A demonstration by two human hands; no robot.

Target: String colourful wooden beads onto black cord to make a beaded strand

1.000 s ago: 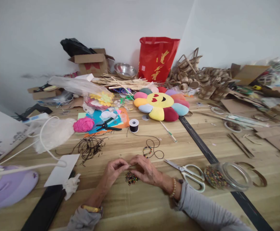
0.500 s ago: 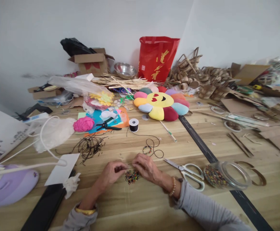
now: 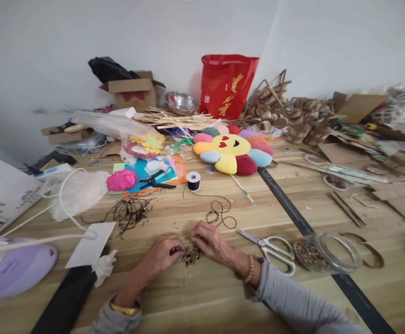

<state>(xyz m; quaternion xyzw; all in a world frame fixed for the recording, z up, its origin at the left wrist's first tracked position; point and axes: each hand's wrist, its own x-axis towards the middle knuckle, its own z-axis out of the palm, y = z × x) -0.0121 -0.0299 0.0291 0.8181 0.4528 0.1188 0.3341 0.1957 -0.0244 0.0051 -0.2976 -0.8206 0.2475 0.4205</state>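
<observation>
A small pile of multicoloured beads (image 3: 190, 256) lies on the table between my hands. My left hand (image 3: 163, 253) is at the pile's left edge, thumb and forefinger pinched together; whatever they hold is too small to make out. My right hand (image 3: 212, 242) is closed just above and right of the beads. A short bit of dark cord pokes out by its fingertips. Beyond it lies a ring of strung beads (image 3: 212, 216), with black cord (image 3: 226, 203) running in loops back to a spool (image 3: 193, 181).
Right of my right hand are scissors (image 3: 270, 248) and a clear jar of beads (image 3: 313, 254) on its side. Cut black cord pieces (image 3: 132, 211), pliers (image 3: 157, 180) and pink yarn (image 3: 121, 179) lie to the left. A flower cushion (image 3: 233, 149) sits farther back.
My left hand has dropped slightly, its fingertips coming down to the left edge of the bead pile. My right hand has stayed almost in place.
</observation>
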